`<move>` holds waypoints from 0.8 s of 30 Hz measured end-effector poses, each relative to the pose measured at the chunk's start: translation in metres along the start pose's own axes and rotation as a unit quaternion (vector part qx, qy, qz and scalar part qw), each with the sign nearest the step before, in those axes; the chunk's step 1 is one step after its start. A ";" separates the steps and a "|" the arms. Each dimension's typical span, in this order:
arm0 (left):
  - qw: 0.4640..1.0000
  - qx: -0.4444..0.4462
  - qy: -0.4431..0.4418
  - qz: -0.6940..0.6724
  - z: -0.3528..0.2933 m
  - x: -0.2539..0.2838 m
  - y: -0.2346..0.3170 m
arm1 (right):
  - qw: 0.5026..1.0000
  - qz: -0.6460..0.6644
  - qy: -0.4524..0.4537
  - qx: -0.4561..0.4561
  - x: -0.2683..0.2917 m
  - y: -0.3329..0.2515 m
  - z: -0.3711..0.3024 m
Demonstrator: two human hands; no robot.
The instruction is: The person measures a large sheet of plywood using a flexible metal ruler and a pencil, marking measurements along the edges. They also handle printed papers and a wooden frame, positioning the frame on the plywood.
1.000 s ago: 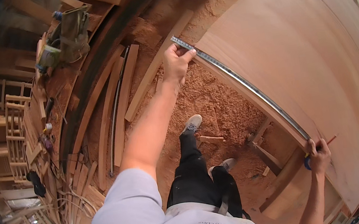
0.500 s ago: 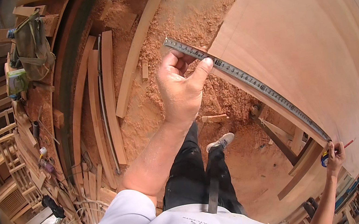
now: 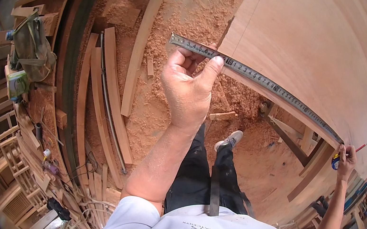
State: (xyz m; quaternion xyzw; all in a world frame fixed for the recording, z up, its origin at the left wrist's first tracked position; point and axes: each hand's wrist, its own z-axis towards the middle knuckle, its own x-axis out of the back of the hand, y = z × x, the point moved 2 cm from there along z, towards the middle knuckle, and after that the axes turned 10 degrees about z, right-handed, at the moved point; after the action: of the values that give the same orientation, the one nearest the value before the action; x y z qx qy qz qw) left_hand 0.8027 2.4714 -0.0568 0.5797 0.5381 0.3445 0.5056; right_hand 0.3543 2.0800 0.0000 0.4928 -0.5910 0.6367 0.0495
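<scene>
The work appears to be partway through a measurement: the blade of a tape measure is drawn out and laid along the near edge of a broad wooden panel, its end being carried past the panel's corner, over the sawdust-strewn floor. A thin line is already to be seen across the panel near that end (when it was drawn cannot be told). No mark can be made out beside the far end of the blade, so marking there is judged to be left undone; a red pencil is kept ready but is not clearly seen to be used.

The left hand is raised at the blade's free end, with the forearm brought up from the lower left and the elbow bent. The blade is pinched in a narrow grip, the thumb being laid along it and the fingers curled beneath, and the metal tip is left jutting beyond them. The right arm is reached up from the lower right, and by the right hand the blue-and-yellow case is held at the panel's edge. That grip is closed around the case and the pencil, which is pointed out to the right above the panel; the exact finger placement is too small to be told.
</scene>
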 end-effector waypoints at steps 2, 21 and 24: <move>1.000 0.010 0.000 0.000 0.001 0.000 0.000 | 1.000 -0.024 0.006 0.004 0.002 0.002 0.000; 0.999 0.038 -0.008 0.000 0.004 0.003 0.003 | 0.998 -0.017 -0.049 -0.019 0.010 0.002 -0.002; 0.999 0.036 -0.009 0.004 0.004 0.003 0.003 | 0.999 -0.020 -0.039 -0.008 0.009 0.002 -0.002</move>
State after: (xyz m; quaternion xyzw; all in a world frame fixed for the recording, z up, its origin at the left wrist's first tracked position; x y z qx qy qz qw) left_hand 0.8078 2.4732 -0.0555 0.6028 0.5437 0.3216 0.4874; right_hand 0.3473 2.0759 0.0048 0.5289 -0.5876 0.6108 0.0430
